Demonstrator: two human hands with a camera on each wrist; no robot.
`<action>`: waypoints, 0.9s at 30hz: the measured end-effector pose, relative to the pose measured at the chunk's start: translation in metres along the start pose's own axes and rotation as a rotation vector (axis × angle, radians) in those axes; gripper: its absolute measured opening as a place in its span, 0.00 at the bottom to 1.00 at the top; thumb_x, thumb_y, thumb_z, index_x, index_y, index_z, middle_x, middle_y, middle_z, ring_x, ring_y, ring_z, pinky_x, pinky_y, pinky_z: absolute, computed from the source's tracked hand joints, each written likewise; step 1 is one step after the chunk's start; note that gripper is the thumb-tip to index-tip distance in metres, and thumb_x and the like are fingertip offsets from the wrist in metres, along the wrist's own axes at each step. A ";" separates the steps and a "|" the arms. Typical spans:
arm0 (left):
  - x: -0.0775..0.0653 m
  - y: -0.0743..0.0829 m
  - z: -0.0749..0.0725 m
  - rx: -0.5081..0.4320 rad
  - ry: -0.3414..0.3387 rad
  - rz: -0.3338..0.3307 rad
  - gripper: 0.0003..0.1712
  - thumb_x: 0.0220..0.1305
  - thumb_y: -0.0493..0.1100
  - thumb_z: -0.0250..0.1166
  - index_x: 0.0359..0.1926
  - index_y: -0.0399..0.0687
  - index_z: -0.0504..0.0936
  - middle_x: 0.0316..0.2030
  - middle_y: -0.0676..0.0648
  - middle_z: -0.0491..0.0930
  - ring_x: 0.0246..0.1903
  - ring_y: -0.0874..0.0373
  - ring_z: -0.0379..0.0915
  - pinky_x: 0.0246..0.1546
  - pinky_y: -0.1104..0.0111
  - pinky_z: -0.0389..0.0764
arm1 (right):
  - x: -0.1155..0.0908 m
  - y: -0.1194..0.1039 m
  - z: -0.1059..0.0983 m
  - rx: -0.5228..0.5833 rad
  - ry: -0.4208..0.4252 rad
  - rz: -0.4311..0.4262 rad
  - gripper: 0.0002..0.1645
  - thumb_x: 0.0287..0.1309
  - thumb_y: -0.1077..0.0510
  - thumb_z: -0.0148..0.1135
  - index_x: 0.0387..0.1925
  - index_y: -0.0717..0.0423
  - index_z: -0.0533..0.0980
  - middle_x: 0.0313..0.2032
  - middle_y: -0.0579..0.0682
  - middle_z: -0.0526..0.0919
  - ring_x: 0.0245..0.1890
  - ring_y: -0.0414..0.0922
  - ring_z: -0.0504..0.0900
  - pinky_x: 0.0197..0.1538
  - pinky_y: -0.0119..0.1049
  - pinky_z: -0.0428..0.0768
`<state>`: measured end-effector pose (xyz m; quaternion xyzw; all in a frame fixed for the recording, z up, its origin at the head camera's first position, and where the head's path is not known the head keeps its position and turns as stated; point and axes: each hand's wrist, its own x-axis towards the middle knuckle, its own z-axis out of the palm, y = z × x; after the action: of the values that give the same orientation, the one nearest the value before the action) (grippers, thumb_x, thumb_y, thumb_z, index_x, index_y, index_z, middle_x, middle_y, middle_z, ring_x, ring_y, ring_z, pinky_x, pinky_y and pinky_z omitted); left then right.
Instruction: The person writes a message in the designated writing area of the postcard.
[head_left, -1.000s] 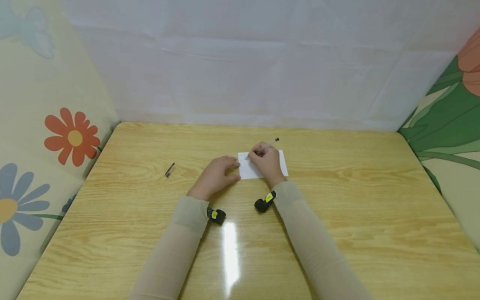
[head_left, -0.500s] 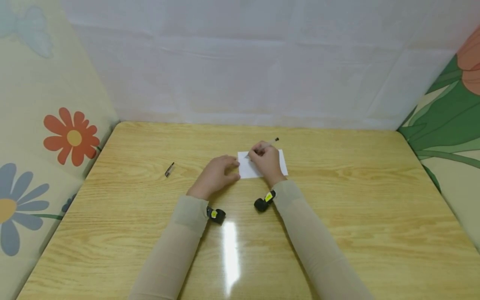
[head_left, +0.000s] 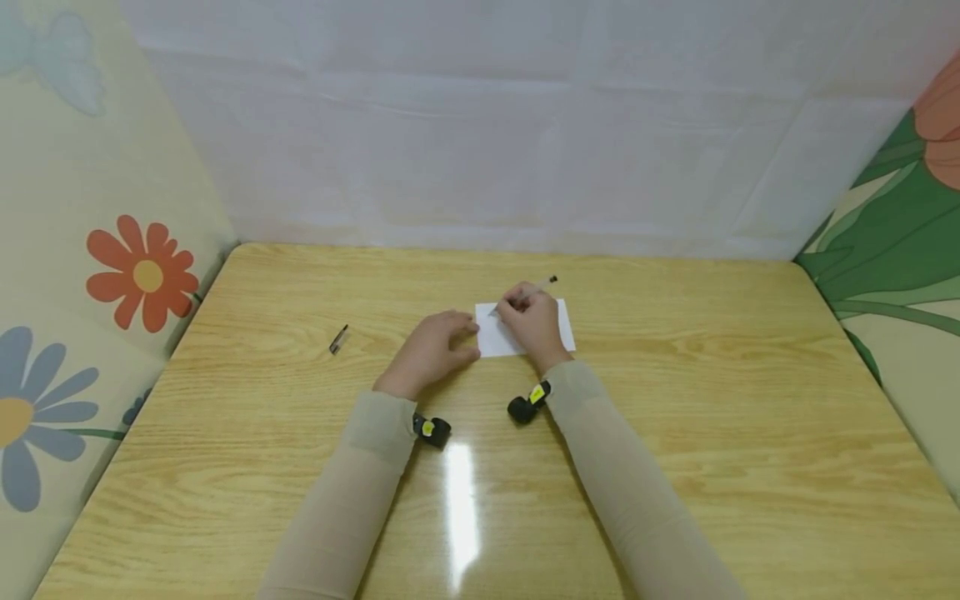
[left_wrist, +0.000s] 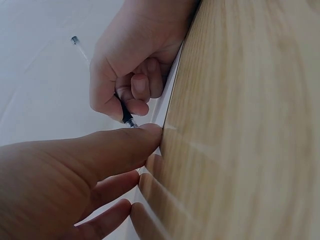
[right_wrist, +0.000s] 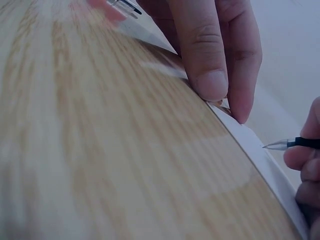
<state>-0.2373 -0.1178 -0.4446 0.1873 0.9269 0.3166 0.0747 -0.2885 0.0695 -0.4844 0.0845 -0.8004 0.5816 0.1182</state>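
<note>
A small white sheet of paper [head_left: 495,340] lies on the table near its middle. My right hand [head_left: 534,323] rests over it and pinches a clear pen [head_left: 543,284] with a dark grip, its tail tilted up to the right. In the right wrist view the pen's metal tip [right_wrist: 278,145] points down at the paper's surface. At the sheet's left edge is my left hand [head_left: 431,350], fingers extended and fingertips touching the paper and table. The left wrist view shows its thumb [left_wrist: 120,148] along the paper's near edge.
A clear pen cap with a dark clip [head_left: 340,340] lies on the wooden table [head_left: 712,400] left of my left hand. A white sheet hangs behind the table's far edge. Flower-patterned panels stand at both sides. A bright light reflection shows on the tabletop between my forearms.
My right hand and the pen shift only very slightly over the paper. The left hand, paper and pen cap keep their places.
</note>
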 end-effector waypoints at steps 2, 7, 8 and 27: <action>0.000 0.000 0.000 -0.003 0.000 0.001 0.25 0.68 0.42 0.68 0.63 0.37 0.78 0.67 0.38 0.72 0.72 0.39 0.59 0.75 0.48 0.56 | 0.000 0.000 0.000 0.003 -0.006 0.003 0.04 0.56 0.64 0.64 0.27 0.60 0.82 0.26 0.51 0.81 0.27 0.41 0.76 0.32 0.29 0.75; 0.000 0.000 0.000 0.002 0.002 0.006 0.25 0.68 0.42 0.69 0.63 0.37 0.78 0.67 0.38 0.73 0.72 0.39 0.60 0.75 0.48 0.56 | 0.000 0.001 0.000 0.006 -0.012 0.014 0.04 0.56 0.64 0.64 0.27 0.59 0.82 0.25 0.50 0.80 0.27 0.42 0.75 0.32 0.30 0.74; 0.000 0.000 0.000 0.005 0.003 0.007 0.25 0.68 0.42 0.69 0.62 0.37 0.79 0.67 0.38 0.73 0.71 0.39 0.60 0.75 0.48 0.56 | 0.000 0.001 0.000 0.004 -0.010 0.014 0.04 0.56 0.64 0.64 0.27 0.59 0.82 0.25 0.50 0.80 0.27 0.42 0.75 0.32 0.30 0.74; 0.000 -0.002 0.000 0.024 -0.006 -0.004 0.25 0.68 0.43 0.69 0.62 0.38 0.79 0.69 0.39 0.71 0.72 0.39 0.58 0.75 0.47 0.54 | -0.001 0.000 -0.001 0.238 0.126 -0.059 0.11 0.63 0.67 0.59 0.44 0.64 0.84 0.40 0.56 0.85 0.35 0.39 0.77 0.37 0.27 0.75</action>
<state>-0.2383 -0.1191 -0.4464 0.1874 0.9307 0.3047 0.0761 -0.2876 0.0702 -0.4840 0.0847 -0.7138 0.6730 0.1743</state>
